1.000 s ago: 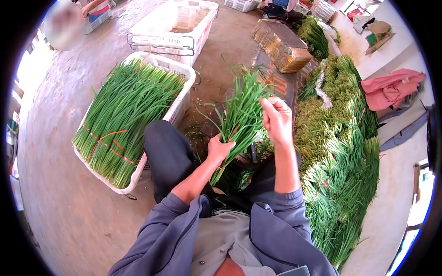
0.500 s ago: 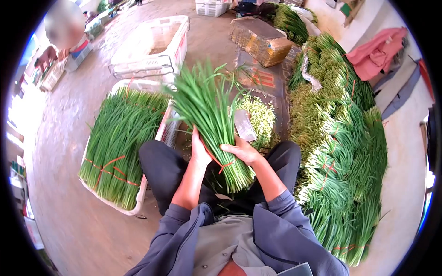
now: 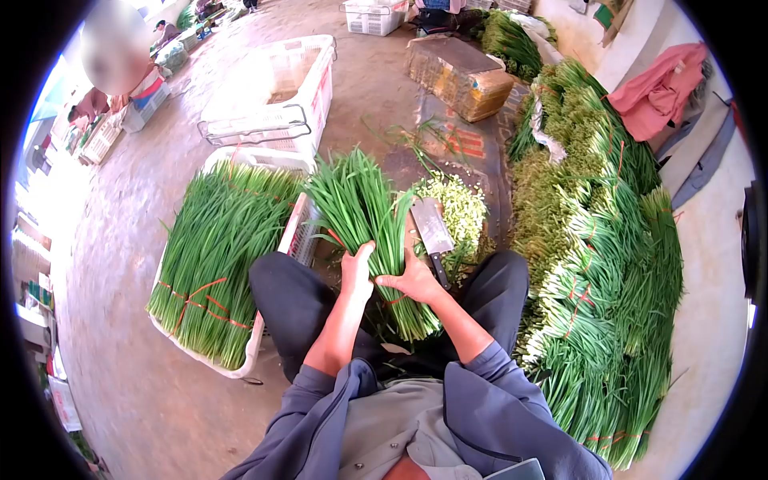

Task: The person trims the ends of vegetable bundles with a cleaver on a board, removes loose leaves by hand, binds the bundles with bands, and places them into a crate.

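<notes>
A thick bunch of garlic chives (image 3: 364, 192) is held between my two hands over my lap, leaves pointing away from me and cut ends towards me. My left hand (image 3: 357, 270) is closed round its left side, and a bit of red tie (image 3: 334, 237) sticks out just above that hand. On the other side my right hand (image 3: 412, 278) grips the bunch, its thumb lying across the stems. A red band circles the lower stems. Beyond my right hand, a cleaver (image 3: 433, 228) with a dark handle lies by a heap of pale trimmings (image 3: 458, 204).
To the left, a white crate (image 3: 248, 370) is packed with tied chives. An open white crate (image 3: 320, 88) stands behind it. Piled chives (image 3: 608, 320) line the right side. A taped box (image 3: 460, 76) sits ahead. A person (image 3: 120, 56) is at the far left.
The chive bunch has come lower and nearer to me, its leaf tips no longer blurred. My left hand has moved up along the bunch relative to the band. The cleaver's handle now shows.
</notes>
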`<state>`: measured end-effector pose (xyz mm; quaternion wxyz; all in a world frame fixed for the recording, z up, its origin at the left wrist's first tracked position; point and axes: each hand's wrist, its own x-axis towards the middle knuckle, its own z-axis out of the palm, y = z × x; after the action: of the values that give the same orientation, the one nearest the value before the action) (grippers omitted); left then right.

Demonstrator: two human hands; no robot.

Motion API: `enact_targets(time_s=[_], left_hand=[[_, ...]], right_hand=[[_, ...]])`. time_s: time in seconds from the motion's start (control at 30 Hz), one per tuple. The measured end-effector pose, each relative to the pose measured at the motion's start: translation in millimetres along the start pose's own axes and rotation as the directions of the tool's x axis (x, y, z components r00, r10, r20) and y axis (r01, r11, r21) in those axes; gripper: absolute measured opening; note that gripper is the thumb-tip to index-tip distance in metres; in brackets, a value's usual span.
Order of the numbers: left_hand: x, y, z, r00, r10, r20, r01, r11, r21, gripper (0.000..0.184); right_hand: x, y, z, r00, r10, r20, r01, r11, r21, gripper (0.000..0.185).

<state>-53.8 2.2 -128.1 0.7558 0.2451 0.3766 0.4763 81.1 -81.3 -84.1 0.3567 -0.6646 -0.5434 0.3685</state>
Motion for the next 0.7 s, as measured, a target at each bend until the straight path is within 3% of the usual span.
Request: enact_targets(time_s=[0.1, 0.13, 0.23, 0.27, 0.3, 0.37, 0.4, 0.5, 0.63, 0.7], left_hand=[[4, 1, -4, 1.0, 0.025, -0.012, -0.025, 1.0, -0.008, 0.031], [6, 2, -5, 1.0, 0.013, -0.011, -0.014, 0.997, -0.08, 0.022], [8, 2, -7, 0.998, 0.033, -0.06, -0.039, 0.993, -0.108, 0.027], [9, 1, -7, 0.997, 0.03, -0.068, -0.037, 0.993, -0.113, 0.027], [11, -1, -9, 0.996, 0.065, -0.06, -0.072, 0.989, -0.131, 0.028], [12, -6, -11, 0.994, 0.097, -0.057, -0.104, 0.983, -0.149, 0.03], [9, -6, -8, 0.988, 0.133, -0.08, -0.143, 0.981, -0.134, 0.031], [2, 0, -1, 0.984, 0.155, -0.085, -0.165, 0.978, -0.129, 0.035], [7, -5, -11, 0.973, 0.21, -0.09, -0.215, 0.975, -0.052, 0.041], [8, -5, -11, 0.979, 0.19, -0.08, -0.195, 0.979, -0.061, 0.04]], right_hand=[[0, -1, -3, 0.999, -0.035, 0.009, 0.035, 0.997, 0.067, 0.112], [0, 3, -3, 0.999, -0.033, 0.0, 0.033, 0.998, 0.062, 0.109], [-6, 2, 6, 0.961, -0.099, -0.257, 0.035, 0.969, -0.244, 0.096], [-10, -12, 3, 0.97, 0.03, -0.242, -0.073, 0.983, -0.168, 0.078], [-12, -20, 7, 0.947, -0.057, -0.317, -0.007, 0.981, -0.195, 0.052], [-10, -32, 10, 0.973, -0.132, -0.188, 0.09, 0.973, -0.214, 0.035], [-7, -30, 17, 0.925, -0.309, -0.218, 0.246, 0.93, -0.273, 0.027], [6, -25, 30, 0.886, -0.42, -0.193, 0.274, 0.813, -0.513, 0.028], [10, -31, 36, 0.881, -0.401, -0.251, 0.206, 0.802, -0.56, 0.025], [9, -35, 33, 0.905, -0.325, -0.274, 0.157, 0.854, -0.497, 0.025]])
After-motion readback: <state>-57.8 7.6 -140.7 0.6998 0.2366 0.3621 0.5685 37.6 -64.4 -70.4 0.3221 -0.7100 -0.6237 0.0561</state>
